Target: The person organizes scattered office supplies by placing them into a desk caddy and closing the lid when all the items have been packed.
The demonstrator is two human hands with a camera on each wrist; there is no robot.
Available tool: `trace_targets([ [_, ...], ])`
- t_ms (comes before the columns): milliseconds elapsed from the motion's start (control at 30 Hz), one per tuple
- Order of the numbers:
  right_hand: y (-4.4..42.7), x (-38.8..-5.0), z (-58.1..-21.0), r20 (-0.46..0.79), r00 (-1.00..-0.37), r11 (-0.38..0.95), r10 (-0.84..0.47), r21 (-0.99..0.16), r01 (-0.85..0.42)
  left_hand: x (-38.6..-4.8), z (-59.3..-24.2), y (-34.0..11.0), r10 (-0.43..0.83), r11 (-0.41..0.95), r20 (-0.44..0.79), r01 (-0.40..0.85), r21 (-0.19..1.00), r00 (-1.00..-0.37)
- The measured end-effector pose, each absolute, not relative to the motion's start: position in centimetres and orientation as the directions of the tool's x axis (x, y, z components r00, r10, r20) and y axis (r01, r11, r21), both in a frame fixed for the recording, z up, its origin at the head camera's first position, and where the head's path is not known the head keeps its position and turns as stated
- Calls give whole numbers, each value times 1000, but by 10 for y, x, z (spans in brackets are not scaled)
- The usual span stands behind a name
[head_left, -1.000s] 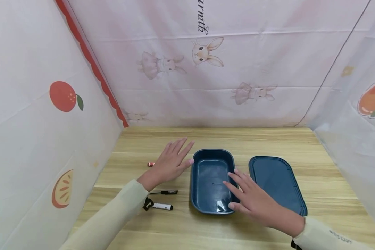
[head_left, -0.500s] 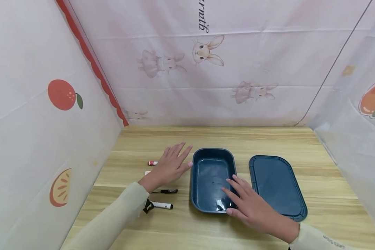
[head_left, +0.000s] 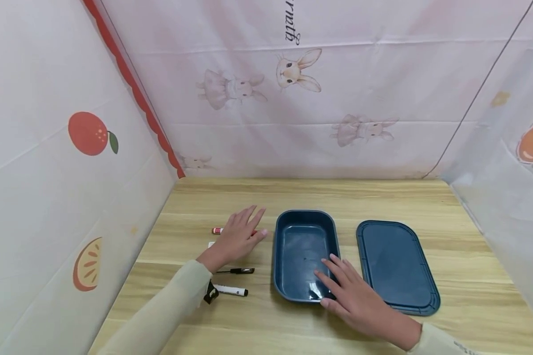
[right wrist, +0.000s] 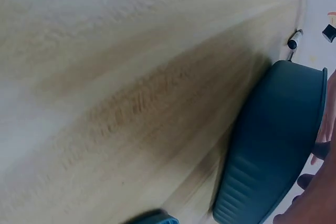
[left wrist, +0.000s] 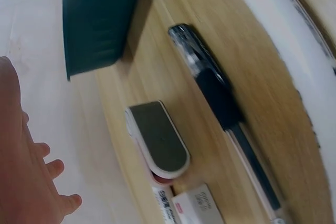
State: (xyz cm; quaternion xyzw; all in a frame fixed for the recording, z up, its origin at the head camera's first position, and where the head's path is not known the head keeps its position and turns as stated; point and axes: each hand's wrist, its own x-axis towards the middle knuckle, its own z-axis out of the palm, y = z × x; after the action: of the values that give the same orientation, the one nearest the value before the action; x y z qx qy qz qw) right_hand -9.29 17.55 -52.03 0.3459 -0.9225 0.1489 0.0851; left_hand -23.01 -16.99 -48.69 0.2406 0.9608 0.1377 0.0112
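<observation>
A dark blue rectangular box, without a cover, stands between my hands. My left hand hovers over small items left of the box, fingers spread, holding nothing. Under and beside it lie a red-and-white stick, a black capped pen and a white marker. The left wrist view adds an object with a dark rounded top and a small white block. My right hand is over the box's near right corner, fingers spread; whether it touches the rim I cannot tell.
A matching blue lid lies flat on the wooden table to the right of the box. Printed cloth walls enclose the table at the back, left and right.
My left hand has drawn a little left and nearer to me, away from the box. The right hand has also slid slightly toward me. Box and lid look unmoved.
</observation>
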Motion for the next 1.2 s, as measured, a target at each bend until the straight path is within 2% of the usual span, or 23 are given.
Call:
trace_targets([
  [467,177,-90,-532,196,-779,720,-596,-300,-627,-244,-507,-195,389,860,55,384,337,-920],
  [633,176,-90,-535,224,-766,714,-602,-278,-642,-246,-517,-208,317,865,42,307,396,-948],
  [833,175,-91,-537,227,-762,720,-607,-250,-648,-247,-522,-225,288,854,49,279,439,-956],
  [1200,175,-90,-535,195,-774,728,-602,-265,-633,-248,-530,-248,174,882,31,170,440,-984],
])
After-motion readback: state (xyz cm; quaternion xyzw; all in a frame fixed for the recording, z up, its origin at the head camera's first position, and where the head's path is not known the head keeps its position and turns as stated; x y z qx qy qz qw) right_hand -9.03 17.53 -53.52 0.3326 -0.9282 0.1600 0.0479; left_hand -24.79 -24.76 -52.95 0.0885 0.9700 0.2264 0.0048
